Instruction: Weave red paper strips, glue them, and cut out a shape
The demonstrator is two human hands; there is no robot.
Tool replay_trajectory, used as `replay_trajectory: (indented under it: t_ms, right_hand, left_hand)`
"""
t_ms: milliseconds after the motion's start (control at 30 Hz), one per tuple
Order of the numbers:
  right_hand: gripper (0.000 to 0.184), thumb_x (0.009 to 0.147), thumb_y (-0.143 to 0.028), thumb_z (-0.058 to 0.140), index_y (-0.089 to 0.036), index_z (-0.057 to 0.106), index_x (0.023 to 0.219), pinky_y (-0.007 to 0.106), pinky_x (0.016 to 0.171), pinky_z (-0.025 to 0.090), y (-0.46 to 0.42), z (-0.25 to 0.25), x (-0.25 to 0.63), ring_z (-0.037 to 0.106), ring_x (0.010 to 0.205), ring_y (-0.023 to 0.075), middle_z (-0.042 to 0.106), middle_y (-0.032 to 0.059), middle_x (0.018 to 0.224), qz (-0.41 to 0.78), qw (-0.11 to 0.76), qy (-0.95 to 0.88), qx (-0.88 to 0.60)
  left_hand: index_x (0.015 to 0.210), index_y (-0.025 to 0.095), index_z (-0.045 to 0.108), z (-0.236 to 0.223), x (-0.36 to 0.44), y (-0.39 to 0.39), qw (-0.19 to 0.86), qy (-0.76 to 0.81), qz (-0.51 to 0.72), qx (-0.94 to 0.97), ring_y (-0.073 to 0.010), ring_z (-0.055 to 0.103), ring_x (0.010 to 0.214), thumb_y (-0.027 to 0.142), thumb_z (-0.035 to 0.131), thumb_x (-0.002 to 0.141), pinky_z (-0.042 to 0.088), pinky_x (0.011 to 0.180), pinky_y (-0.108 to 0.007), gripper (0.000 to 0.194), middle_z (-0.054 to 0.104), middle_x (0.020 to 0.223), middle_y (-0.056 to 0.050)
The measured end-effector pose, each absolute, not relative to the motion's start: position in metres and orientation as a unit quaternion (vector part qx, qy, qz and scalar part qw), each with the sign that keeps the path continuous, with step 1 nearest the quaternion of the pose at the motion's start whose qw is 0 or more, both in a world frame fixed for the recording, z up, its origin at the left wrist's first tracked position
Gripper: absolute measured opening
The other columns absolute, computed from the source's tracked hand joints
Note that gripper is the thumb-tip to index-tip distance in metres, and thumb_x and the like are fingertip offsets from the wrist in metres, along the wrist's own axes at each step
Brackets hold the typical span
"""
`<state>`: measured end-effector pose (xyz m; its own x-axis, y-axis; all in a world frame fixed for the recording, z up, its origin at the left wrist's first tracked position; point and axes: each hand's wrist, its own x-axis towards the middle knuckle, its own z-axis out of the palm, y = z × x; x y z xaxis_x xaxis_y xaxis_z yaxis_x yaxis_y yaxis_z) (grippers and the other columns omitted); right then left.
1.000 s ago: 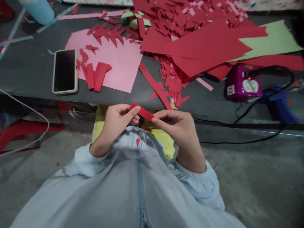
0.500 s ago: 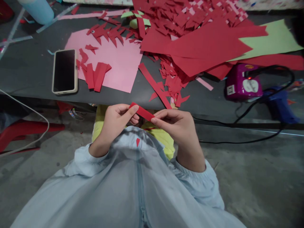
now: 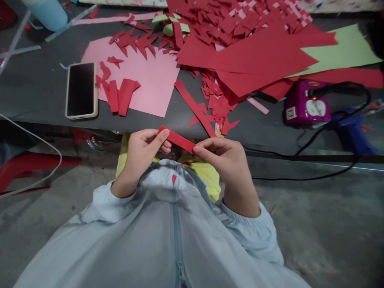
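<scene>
A short red paper strip (image 3: 180, 141) is stretched at a slant between my two hands, just off the table's front edge and above my lap. My left hand (image 3: 146, 150) pinches its upper left end between thumb and fingers. At the lower right end, my right hand (image 3: 223, 160) grips the strip between thumb and forefinger. Beyond the hands, a longer red strip (image 3: 193, 105) lies among red scraps (image 3: 219, 104) on the table. Folded red strips (image 3: 126, 96) rest on a pink paper sheet (image 3: 156, 84). A small red scrap (image 3: 174, 179) sits on my jacket.
On the dark table (image 3: 36, 92) lies a phone (image 3: 81, 90). Large red paper sheets (image 3: 255, 56) and a heap of cut red pieces (image 3: 210, 20) cover the back. To the right are a purple power box (image 3: 309, 106), a blue glue gun (image 3: 354, 132) and black cables (image 3: 318, 134).
My left hand has shifted slightly left and up along the strip, so more of the red paper shows between the hands. The right hand has stayed nearly still.
</scene>
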<state>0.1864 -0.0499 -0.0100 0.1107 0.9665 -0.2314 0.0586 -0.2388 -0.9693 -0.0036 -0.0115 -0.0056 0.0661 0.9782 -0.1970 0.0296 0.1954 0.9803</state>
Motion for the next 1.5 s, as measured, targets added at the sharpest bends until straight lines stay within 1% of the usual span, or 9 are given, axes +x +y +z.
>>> replay_trajectory:
  t_ms: [133,267,433,567,733,867,1033,1267,1500]
  right_hand:
    - [0.010,0.068,-0.026,0.080,-0.021,0.074,0.073,0.023,0.051,0.050,-0.049,-0.012,0.186,0.062,0.054,0.0108,0.069,-0.0009,0.061,0.507,0.479,-0.401,-0.594]
    - [0.017,0.065,-0.023,0.082,-0.021,0.073,0.080,0.022,0.050,0.051,-0.047,-0.014,0.185,0.064,0.054,0.0113,0.067,-0.0025,0.059,0.506,0.505,-0.373,-0.591]
    - [0.021,0.064,-0.023,0.081,-0.020,0.071,0.082,0.024,0.052,0.052,-0.045,-0.014,0.184,0.063,0.055,0.0120,0.067,-0.0021,0.061,0.492,0.515,-0.370,-0.596]
    - [0.016,0.065,-0.024,0.077,-0.021,0.069,0.078,0.028,0.055,0.054,-0.044,-0.014,0.181,0.062,0.055,0.0128,0.065,-0.0018,0.061,0.469,0.515,-0.385,-0.606]
    - [0.010,0.068,-0.026,0.073,-0.021,0.067,0.075,0.027,0.053,0.051,-0.044,-0.016,0.178,0.059,0.054,0.0117,0.064,-0.0009,0.063,0.445,0.512,-0.406,-0.613]
    - [0.006,0.076,-0.025,0.067,-0.020,0.068,0.080,0.026,0.054,0.049,-0.047,-0.017,0.177,0.060,0.057,0.0115,0.065,-0.0008,0.066,0.449,0.482,-0.447,-0.604]
    - [0.009,0.084,-0.025,0.061,-0.021,0.067,0.087,0.028,0.060,0.051,-0.046,-0.015,0.175,0.061,0.061,0.0121,0.064,-0.0007,0.071,0.455,0.466,-0.476,-0.591]
    - [0.007,0.080,-0.028,0.062,-0.021,0.063,0.080,0.026,0.052,0.047,-0.033,-0.010,0.164,0.055,0.055,0.0107,0.062,-0.0014,0.069,0.461,0.481,-0.463,-0.585]
    - [0.007,0.085,-0.027,0.059,-0.022,0.062,0.088,0.028,0.059,0.046,-0.018,-0.006,0.162,0.059,0.061,0.0131,0.060,-0.0022,0.067,0.416,0.476,-0.510,-0.583]
  left_hand:
    - [0.067,0.016,0.069,-0.006,-0.003,-0.012,0.550,0.532,0.438,0.472,-0.0090,0.065,0.050,0.047,0.074,0.081,0.054,0.053,-0.018,0.034,0.070,0.061,-0.001]
    - [0.067,0.016,0.069,-0.009,-0.004,-0.013,0.536,0.534,0.443,0.481,-0.0106,0.067,0.052,0.050,0.072,0.082,0.055,0.054,-0.020,0.037,0.072,0.063,-0.002]
    - [0.070,0.016,0.070,-0.013,-0.005,-0.013,0.523,0.532,0.456,0.485,-0.0111,0.068,0.053,0.051,0.071,0.083,0.056,0.055,-0.020,0.037,0.073,0.064,-0.002]
    - [0.072,0.016,0.071,-0.013,-0.004,-0.014,0.512,0.540,0.450,0.494,-0.0114,0.069,0.054,0.052,0.069,0.085,0.056,0.056,-0.020,0.037,0.074,0.067,-0.003]
    - [0.072,0.016,0.071,-0.014,-0.003,-0.015,0.500,0.552,0.448,0.494,-0.0116,0.069,0.054,0.055,0.068,0.084,0.055,0.055,-0.021,0.041,0.074,0.066,-0.003]
    - [0.071,0.016,0.070,-0.014,-0.004,-0.014,0.506,0.552,0.448,0.489,-0.0114,0.067,0.053,0.052,0.069,0.084,0.055,0.055,-0.021,0.038,0.073,0.065,-0.003]
    - [0.069,0.016,0.071,-0.012,-0.007,-0.009,0.510,0.543,0.450,0.493,-0.0103,0.066,0.052,0.047,0.071,0.084,0.054,0.054,-0.020,0.034,0.072,0.063,-0.002]
    - [0.066,0.017,0.071,-0.005,-0.014,-0.006,0.467,0.571,0.459,0.495,-0.0100,0.065,0.050,0.041,0.070,0.085,0.053,0.054,-0.020,0.030,0.072,0.061,-0.001]
    - [0.070,0.017,0.070,-0.007,-0.031,0.004,0.459,0.579,0.458,0.495,-0.0092,0.065,0.051,0.036,0.075,0.080,0.053,0.052,-0.017,0.023,0.071,0.061,0.000]
